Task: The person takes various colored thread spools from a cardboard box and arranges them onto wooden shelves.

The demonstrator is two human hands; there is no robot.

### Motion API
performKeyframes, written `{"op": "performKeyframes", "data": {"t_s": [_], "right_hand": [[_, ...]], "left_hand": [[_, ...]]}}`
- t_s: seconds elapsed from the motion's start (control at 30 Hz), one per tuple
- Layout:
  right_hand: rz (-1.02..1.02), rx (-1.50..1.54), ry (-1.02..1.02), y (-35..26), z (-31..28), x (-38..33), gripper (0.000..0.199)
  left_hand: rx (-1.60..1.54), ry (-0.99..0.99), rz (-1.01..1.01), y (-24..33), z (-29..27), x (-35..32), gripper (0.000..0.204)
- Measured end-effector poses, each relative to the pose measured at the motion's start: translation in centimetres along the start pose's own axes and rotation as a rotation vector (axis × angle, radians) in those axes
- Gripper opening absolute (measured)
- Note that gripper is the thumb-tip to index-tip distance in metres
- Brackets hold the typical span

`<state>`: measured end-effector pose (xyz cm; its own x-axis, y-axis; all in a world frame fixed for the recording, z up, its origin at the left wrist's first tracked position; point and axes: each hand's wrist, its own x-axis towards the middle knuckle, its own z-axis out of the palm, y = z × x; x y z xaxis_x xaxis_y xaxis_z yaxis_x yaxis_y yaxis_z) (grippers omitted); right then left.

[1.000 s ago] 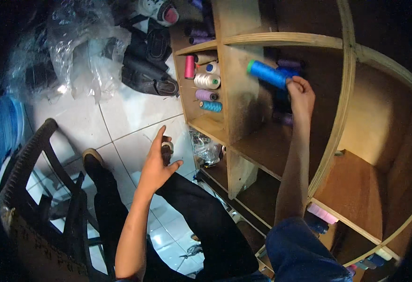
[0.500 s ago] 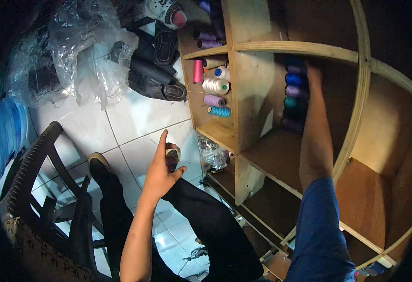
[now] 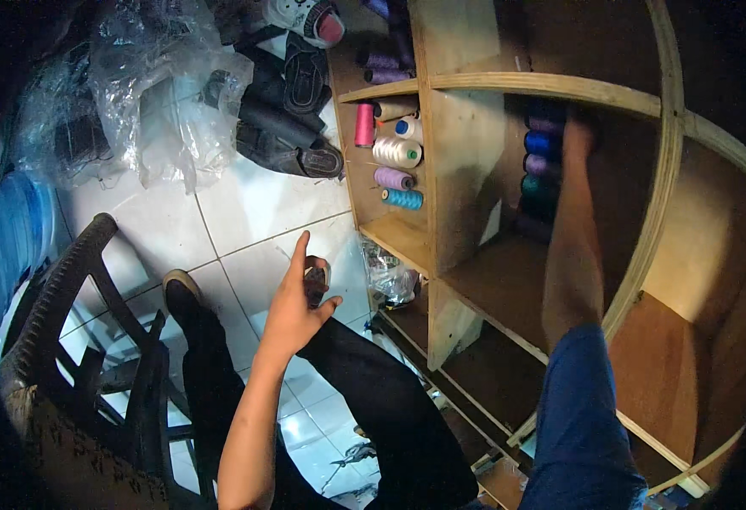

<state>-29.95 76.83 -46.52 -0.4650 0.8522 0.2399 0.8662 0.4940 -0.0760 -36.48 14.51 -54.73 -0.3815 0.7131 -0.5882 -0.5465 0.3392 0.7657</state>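
My right arm reaches into a wooden shelf compartment, where my right hand [image 3: 580, 136] is in shadow beside a row of thread spools. In that row are a deep blue spool [image 3: 544, 144], a lilac spool [image 3: 540, 167] and a dark green spool [image 3: 538, 186], with darker ones around them. The fingers of this hand are lost in the dark, so any hold is hidden. My left hand [image 3: 292, 313] hovers above my knee, index finger and thumb stretched apart, with nothing seen in it.
In the neighbouring compartment lie a pink spool [image 3: 364, 125], a white spool [image 3: 397, 152], a light blue spool [image 3: 402, 198] and others. Black sandals [image 3: 309, 81] and clear plastic sheeting [image 3: 164, 76] are on the tiled floor. A dark chair [image 3: 58, 289] stands at the left beside a blue container [image 3: 16, 246].
The view has shifted slightly, so the shelf sits a little further right. My right hand stays by the spools, and my left hand keeps its spread pose.
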Motion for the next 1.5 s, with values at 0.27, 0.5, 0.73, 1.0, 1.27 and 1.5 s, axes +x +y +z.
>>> {"op": "performKeyframes", "data": {"t_s": [0.27,0.5,0.73,1.0,1.27,1.5], "right_hand": [[0.108,0.661,-0.222,-22.1,-2.3,-32.8,0.012],[0.042,1.135,-0.872,-33.1,-14.8,-48.4,0.014],[-0.454,1.436,-1.003,-49.1,-28.7,-49.5,0.011],[-1.562,1.071,-0.763,-62.2,-38.6,-53.8,0.015],[-2.122,0.158,-0.334,-67.9,-35.5,-57.3,0.024],[-2.257,0.121,-0.5,-69.3,-36.8,-56.6,0.032]], "left_hand": [[0.19,0.298,0.194,2.2,-0.8,-7.6,0.057],[0.021,0.514,0.365,15.7,-1.3,-21.8,0.037],[0.292,1.057,0.703,24.8,-6.6,-41.1,0.021],[1.162,1.247,0.014,20.6,-15.3,-48.8,0.033],[1.148,1.059,-0.211,16.0,-15.9,-48.9,0.045],[1.184,1.048,-0.18,16.4,-16.6,-50.2,0.046]]}}
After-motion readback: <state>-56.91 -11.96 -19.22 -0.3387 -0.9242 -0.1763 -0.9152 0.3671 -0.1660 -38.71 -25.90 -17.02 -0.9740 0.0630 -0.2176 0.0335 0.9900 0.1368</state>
